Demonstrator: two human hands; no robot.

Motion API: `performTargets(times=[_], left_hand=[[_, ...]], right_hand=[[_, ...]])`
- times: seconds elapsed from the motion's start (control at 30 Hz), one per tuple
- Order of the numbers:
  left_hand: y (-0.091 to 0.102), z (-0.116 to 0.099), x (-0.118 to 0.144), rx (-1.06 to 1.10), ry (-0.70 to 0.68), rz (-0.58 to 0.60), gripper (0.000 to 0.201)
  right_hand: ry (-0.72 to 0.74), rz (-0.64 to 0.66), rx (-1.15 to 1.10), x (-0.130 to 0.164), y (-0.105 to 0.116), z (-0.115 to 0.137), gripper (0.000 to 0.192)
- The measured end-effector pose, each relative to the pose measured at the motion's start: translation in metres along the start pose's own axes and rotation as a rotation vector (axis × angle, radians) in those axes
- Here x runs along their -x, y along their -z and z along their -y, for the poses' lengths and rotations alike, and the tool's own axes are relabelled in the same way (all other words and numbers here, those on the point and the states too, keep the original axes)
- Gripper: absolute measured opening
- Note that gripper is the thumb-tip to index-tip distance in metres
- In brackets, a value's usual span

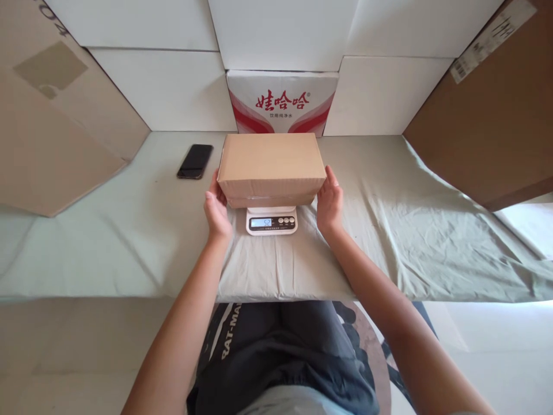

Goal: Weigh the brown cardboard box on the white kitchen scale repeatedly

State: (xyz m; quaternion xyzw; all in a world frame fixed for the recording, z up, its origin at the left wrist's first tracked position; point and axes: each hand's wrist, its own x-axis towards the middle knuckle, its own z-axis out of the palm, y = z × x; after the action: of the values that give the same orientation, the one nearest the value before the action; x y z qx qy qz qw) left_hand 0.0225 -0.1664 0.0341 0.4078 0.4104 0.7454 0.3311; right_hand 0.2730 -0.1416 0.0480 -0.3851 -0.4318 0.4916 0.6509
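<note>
Two hands [273, 207] flank one box [271, 167] — one scale [272, 221].

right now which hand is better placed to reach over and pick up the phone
Left, probably. The phone lies on the cloth on the left side of the cardboard box, close to the left hand. The right hand is at the box's far side and would have to cross it.
</note>
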Motion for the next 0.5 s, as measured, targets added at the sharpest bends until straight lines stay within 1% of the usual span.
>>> performTargets(times=[0.17,0.33,0.5], left_hand=[[-0.0013,-0.0009,0.0001,0.006,-0.006,-0.002,0.083],[-0.0008,0.0025,-0.0001,-0.016,-0.008,-0.015,0.084],[-0.0004,0.0036,0.0015,-0.040,-0.010,0.023,0.084]], right_hand=[[0.026,0.044,-0.004,0.0050,-0.0031,0.0012,0.078],[0.013,0.079,-0.021,0.0057,-0.0044,-0.0007,0.077],[0.022,0.097,0.034,0.0059,-0.0061,-0.0020,0.072]])
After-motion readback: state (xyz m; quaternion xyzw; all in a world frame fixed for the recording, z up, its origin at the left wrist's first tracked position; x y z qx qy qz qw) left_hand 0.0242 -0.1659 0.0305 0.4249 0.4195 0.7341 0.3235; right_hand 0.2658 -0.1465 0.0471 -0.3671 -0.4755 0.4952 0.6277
